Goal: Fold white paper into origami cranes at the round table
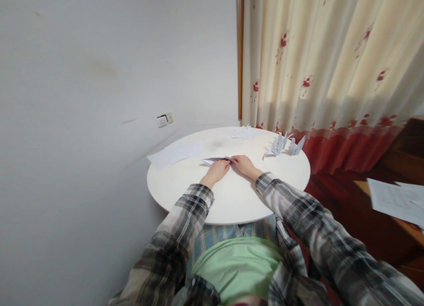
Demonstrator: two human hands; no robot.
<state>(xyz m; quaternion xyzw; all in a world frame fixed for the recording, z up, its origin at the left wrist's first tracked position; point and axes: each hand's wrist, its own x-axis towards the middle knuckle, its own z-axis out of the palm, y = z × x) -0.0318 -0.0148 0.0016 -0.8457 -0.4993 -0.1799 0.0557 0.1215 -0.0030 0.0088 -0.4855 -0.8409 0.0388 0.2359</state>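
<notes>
A partly folded sheet of white paper lies on the round white table, its pointed end toward the left. My left hand is closed on the paper's near side, fingertips pinching at a fold. Right beside it, my right hand grips the paper's right end, thumb and fingers pressed together. The two hands almost touch, and they cover much of the paper. Small details of the creases are too blurred to tell.
Flat white sheets lie at the table's left. Folded paper cranes stand at the right edge, with more white paper pieces at the back. A wall with a socket borders the left; a curtain hangs behind. Papers rest on furniture at right.
</notes>
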